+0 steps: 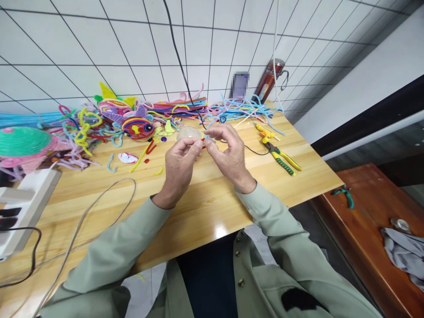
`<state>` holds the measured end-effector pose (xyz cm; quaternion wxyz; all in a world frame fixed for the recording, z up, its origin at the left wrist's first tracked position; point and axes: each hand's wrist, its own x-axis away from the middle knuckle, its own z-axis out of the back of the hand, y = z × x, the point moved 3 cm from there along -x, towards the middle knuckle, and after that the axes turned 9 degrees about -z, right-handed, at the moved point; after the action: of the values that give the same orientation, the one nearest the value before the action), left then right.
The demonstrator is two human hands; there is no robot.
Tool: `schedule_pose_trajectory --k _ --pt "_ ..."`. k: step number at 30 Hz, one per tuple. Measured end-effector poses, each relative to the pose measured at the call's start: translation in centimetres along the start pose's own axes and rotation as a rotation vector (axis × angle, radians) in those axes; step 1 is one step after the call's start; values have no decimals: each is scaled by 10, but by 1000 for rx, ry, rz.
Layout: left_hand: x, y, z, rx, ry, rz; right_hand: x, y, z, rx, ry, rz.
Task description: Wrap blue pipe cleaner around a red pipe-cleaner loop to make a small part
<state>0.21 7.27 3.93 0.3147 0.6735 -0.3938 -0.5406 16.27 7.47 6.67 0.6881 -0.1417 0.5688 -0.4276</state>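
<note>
My left hand (180,168) and my right hand (229,154) meet above the wooden table, fingertips close together. Pinched at the left fingertips is a short red piece of pipe cleaner (203,139). A small light blue pipe cleaner piece (209,138) shows at the right thumb and fingers; its far part is hidden. Just behind the hands lies a pale, translucent round disc (189,132). To their left are a yellow pipe cleaner (139,159), a bent red one (151,147) and a striped fish figure (137,127) with dark eyes.
Loose pipe cleaners (238,109) line the tiled wall. Right of my hands lie a yellow glue gun (264,133) and green-yellow pliers (285,160). A red flask (270,80) leans behind. At left are a green coiled figure (23,142), a power strip (31,207) and a looping cable (77,227).
</note>
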Motion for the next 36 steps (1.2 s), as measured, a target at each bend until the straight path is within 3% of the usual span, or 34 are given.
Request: schedule_pose_trajectory --k 5,15,36 --pt "0 3 -1 -6 10 24 0 -1 0 11 -22 -97" --pt "-1 9 -3 10 -1 46 2 -2 0 -57 -30 -129" --pt "1 -2 -2 61 -4 109 4 2 -2 -139 -49 -248"
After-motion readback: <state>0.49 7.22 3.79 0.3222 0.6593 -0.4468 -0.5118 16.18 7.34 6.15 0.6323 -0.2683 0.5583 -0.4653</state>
